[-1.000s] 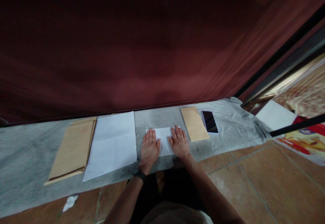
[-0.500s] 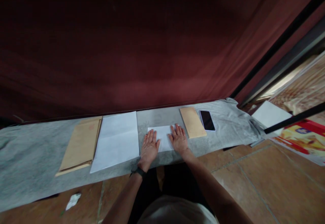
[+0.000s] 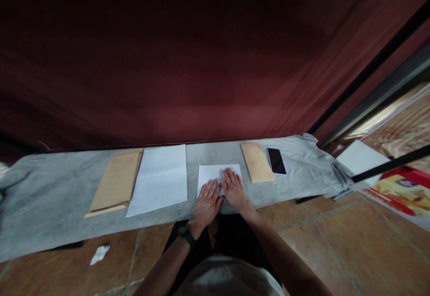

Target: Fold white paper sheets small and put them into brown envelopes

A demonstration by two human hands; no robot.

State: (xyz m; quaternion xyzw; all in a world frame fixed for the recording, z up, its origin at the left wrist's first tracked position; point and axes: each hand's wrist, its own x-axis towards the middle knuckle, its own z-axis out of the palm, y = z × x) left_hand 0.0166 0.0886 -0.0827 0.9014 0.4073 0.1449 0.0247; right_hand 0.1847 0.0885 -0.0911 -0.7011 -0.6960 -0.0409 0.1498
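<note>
A small white sheet of paper [image 3: 208,173], perhaps folded, lies on the grey cloth in front of me. My left hand [image 3: 207,202] rests flat over its lower part, fingers stretched out. Beside it, my right hand [image 3: 232,187] presses flat on the paper's right side, palm down. The two hands nearly touch, and they hide the sheet's lower edge. Just right of the paper is a brown envelope [image 3: 257,162]. To the left lie large white sheets [image 3: 161,179] and, past them, a stack of larger brown envelopes [image 3: 116,182].
A phone [image 3: 277,161] lies right of the single envelope. The grey cloth [image 3: 50,188] covers a long narrow surface against a dark red curtain [image 3: 188,85]. A crumpled white scrap [image 3: 100,254] is on the tiled floor. A red and yellow box [image 3: 406,193] stands at right.
My left hand has slid right and toward me, closer to my right hand. The right hand has shifted slightly left on the paper. The view has turned a little.
</note>
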